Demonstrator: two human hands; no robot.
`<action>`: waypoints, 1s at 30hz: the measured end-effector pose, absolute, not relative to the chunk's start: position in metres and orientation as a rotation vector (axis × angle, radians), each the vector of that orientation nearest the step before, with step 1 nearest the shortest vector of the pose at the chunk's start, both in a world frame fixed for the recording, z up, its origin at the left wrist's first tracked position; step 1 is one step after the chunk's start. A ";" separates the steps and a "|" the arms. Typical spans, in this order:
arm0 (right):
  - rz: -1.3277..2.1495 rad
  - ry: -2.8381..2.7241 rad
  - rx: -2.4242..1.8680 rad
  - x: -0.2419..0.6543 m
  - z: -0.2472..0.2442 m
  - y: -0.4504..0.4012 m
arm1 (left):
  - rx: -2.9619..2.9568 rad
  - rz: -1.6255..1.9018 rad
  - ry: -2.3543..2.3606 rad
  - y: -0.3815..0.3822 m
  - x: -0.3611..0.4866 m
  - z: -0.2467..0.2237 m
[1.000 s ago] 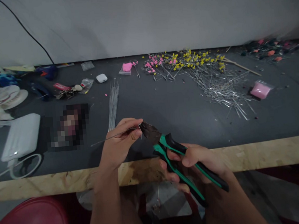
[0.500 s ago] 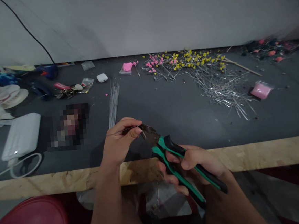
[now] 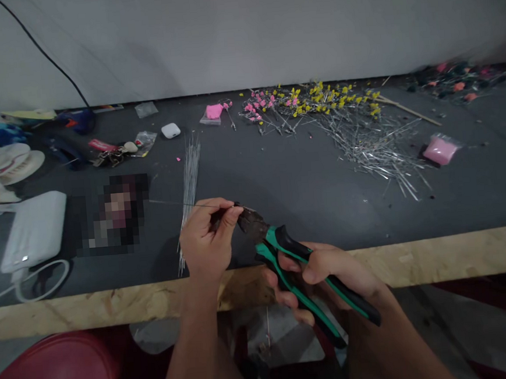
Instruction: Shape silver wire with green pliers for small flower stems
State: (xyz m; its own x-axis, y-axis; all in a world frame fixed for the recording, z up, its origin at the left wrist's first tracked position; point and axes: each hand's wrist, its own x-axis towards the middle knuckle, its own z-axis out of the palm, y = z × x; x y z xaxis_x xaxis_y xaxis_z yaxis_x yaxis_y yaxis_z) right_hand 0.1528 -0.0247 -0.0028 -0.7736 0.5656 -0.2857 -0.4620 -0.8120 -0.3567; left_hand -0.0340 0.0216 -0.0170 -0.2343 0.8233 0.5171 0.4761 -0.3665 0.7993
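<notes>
Between thumb and fingers, my left hand [image 3: 207, 234] pinches a thin wire [image 3: 170, 203] that sticks out to the left. The wire's other end meets the jaws of green-and-black pliers [image 3: 282, 254]. My right hand [image 3: 329, 271] is wrapped round the pliers' handles, which stand somewhat apart. Fingers of the left hand hide part of the wire. Just behind that hand lies a bundle of straight wires [image 3: 190, 171] on the dark table.
At the back are pink and yellow beaded wire stems [image 3: 316, 100], beside loose wire pieces [image 3: 376, 150] and a pink packet [image 3: 441, 149]. A white power bank [image 3: 35, 230] with cable, keys [image 3: 116, 153] and a white case [image 3: 170, 130] lie left. A red stool [image 3: 52, 374] stands below.
My left hand has turned, and the wire now points out further left, with its bent end no longer showing below the jaws. The pliers have barely moved.
</notes>
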 end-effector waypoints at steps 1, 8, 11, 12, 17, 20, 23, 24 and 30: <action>2.495 -0.367 -0.540 0.152 -0.002 -0.025 | 1.727 1.645 1.606 0.021 -0.031 -0.017; 2.512 -0.378 -0.582 0.148 0.003 -0.027 | 1.576 1.685 1.825 0.018 -0.019 -0.019; 2.512 -0.374 -0.582 0.149 0.002 -0.028 | 1.613 1.787 1.767 0.022 -0.022 -0.020; 2.519 -0.368 -0.575 0.150 0.001 -0.028 | 1.650 1.796 1.741 0.023 -0.024 -0.019; 2.562 -0.326 -0.527 0.151 0.000 -0.026 | 1.856 1.498 1.552 0.024 -0.035 -0.012; 2.567 -0.320 -0.524 0.152 -0.001 -0.027 | 1.907 1.359 1.488 0.024 -0.043 -0.009; 2.574 -0.315 -0.532 0.154 -0.001 -0.028 | 2.021 1.279 1.502 0.025 -0.051 -0.007; 2.571 -0.312 -0.539 0.155 -0.001 -0.028 | 2.066 1.249 1.508 0.025 -0.053 -0.007; 2.556 -0.313 -0.524 0.160 -0.001 -0.027 | 2.216 1.171 1.534 0.025 -0.060 -0.002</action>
State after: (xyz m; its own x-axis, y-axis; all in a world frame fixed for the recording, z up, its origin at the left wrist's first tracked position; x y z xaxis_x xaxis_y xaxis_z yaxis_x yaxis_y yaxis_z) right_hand 0.1605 -0.0272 -0.0007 -0.7965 0.5225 -0.3042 -0.4337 -0.8444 -0.3146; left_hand -0.0600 0.0249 -0.0017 0.1465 0.8596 0.4896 0.6991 -0.4401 0.5636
